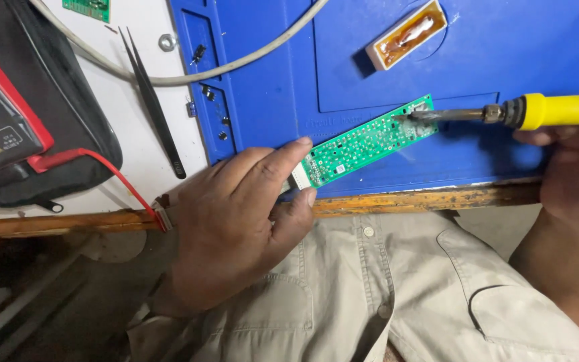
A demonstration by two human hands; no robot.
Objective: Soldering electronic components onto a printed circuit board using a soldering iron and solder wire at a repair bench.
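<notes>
Your left hand point(236, 221) pinches the thin, light, stiff circuit board point(368, 141) by its near end on the blue mat point(269, 100); hold its edges. Your right hand point(571, 174) grips the soldering iron point(504, 114), tip touching its far end.

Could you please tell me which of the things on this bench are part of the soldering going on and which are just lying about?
In use:
- green circuit board, held by the left hand
- yellow-handled soldering iron, in the right hand, tip on the board
- blue mat beneath

Lying about:
- black tweezers
- multimeter
- flux tin
- grey cable
</notes>
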